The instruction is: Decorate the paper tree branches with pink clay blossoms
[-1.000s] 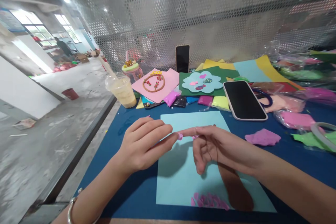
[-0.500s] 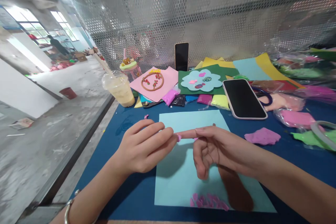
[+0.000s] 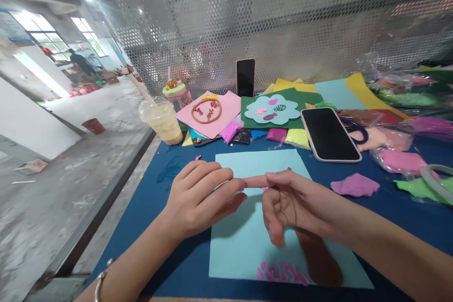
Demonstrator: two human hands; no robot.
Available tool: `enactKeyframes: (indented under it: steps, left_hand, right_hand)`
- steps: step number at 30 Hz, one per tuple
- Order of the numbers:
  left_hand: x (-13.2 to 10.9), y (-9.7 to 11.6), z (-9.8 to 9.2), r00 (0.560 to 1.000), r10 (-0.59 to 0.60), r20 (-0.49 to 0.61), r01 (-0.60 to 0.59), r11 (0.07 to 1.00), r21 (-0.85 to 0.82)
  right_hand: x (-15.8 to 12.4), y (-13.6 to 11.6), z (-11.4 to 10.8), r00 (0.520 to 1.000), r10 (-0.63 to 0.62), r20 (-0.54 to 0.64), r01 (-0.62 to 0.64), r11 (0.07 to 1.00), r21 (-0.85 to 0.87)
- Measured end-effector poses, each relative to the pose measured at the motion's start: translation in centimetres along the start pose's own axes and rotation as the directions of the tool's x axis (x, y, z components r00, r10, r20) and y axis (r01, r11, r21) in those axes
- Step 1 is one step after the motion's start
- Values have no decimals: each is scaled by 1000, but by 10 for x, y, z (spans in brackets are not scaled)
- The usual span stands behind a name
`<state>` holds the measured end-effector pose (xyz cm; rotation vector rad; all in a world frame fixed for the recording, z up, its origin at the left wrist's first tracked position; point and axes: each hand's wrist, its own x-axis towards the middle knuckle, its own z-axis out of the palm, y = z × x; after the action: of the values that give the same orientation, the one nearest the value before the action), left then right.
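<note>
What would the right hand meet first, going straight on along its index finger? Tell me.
Probably the left hand, just off the extended index finger; whether they touch is unclear.

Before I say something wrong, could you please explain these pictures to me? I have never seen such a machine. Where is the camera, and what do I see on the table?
There is no machine here: a person works with two bare hands. Every picture comes from one camera on the person's head, looking forward and down.

The left hand meets the right hand at its outstretched index finger. A purple bit shows there, mostly hidden, so I cannot tell which hand holds it.

Below lies a light blue sheet on the dark blue table. Purple pieces lie along the sheet's near edge. Around it are a cup, a flat phone and an upright phone.
</note>
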<state>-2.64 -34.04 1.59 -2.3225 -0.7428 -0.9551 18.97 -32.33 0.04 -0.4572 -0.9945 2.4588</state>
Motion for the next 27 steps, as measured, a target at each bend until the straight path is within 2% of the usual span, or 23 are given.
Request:
enactKeyframes:
  steps: [5,12,18,24,27]
  left_hand:
    - [2,4,3,997,-65,-47,65,998,1]
    - [4,6,3,992,-113,-62,112,993,-22]
    - [4,9,5,988,-148,-44,148,989,0]
    - [6,10,5,984,-169,-48,170,986,2]
    - [9,14,2,986,-148,-72,148,989,-5]
  right_hand:
    - [1,2,0,1000,-6,-6,6,999,-46]
    - [4,1,5,999,-11,-52,2,983,-183]
    - [5,-1,7,996,-24,-85,6,977,-213]
    - [6,2,7,990,-88,-110,46,938,-342]
    - [4,-4,9,982,-142,-123,90,930,-356]
